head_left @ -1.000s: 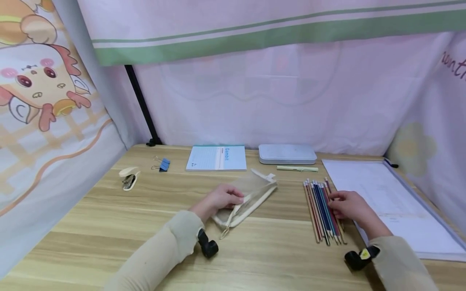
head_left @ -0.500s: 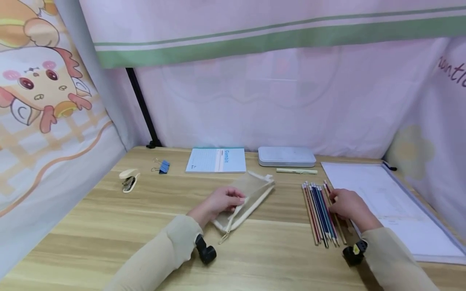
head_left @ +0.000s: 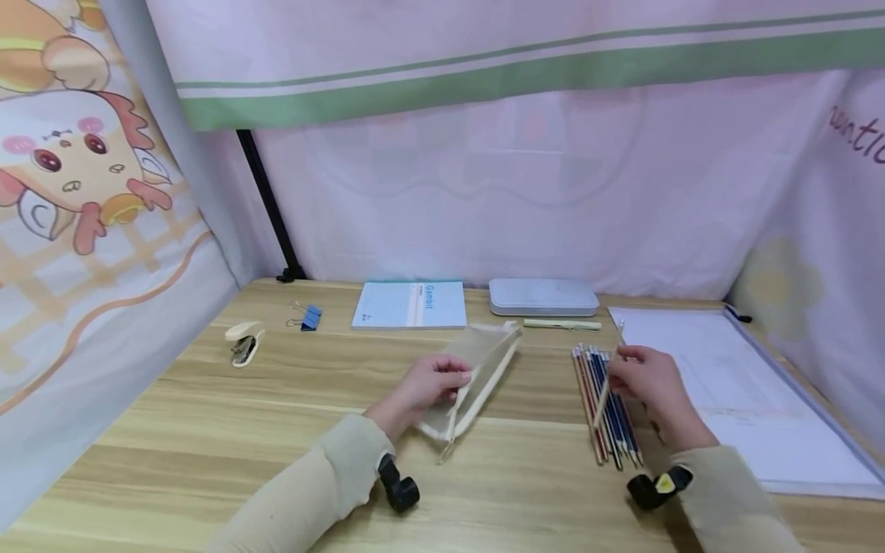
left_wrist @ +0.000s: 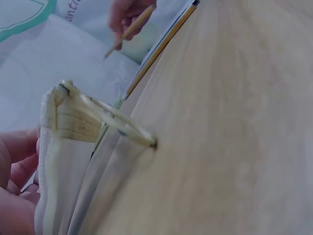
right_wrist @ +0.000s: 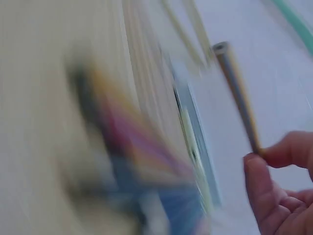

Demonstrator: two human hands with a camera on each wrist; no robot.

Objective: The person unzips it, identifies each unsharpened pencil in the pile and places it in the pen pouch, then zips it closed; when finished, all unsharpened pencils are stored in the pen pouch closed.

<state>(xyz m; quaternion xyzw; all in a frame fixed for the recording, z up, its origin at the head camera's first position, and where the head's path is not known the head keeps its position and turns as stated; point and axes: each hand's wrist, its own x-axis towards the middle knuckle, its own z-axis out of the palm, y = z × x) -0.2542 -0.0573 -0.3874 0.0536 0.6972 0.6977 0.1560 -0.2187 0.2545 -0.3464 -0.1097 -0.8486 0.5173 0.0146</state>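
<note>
My left hand (head_left: 432, 384) pinches the edge of a translucent mesh zip pouch (head_left: 489, 388) with cream trim, its zip pull hanging toward me. In the left wrist view, the pouch (left_wrist: 73, 120) stands up beside the fingers. My right hand (head_left: 653, 388) holds a pencil (head_left: 601, 403) between thumb and fingertips, tilted above a row of pencils (head_left: 611, 438) on the table. The right wrist view shows that pencil (right_wrist: 237, 95) raised in the pinch, one end pointing away from the hand, with the row below it blurred. The fingers hide its middle in the head view.
Behind the pouch are a Gambit notebook (head_left: 409, 305), a pale tin case (head_left: 543, 298) and a light green pen (head_left: 562, 325). A blue binder clip (head_left: 311, 317) and a cream stapler (head_left: 245, 342) lie to the left. White paper sheets (head_left: 767, 415) cover the right side.
My right hand has picked a pencil from the row's right side and moved it up and slightly left. The left hand, still gripping the pouch, has shifted slightly right.
</note>
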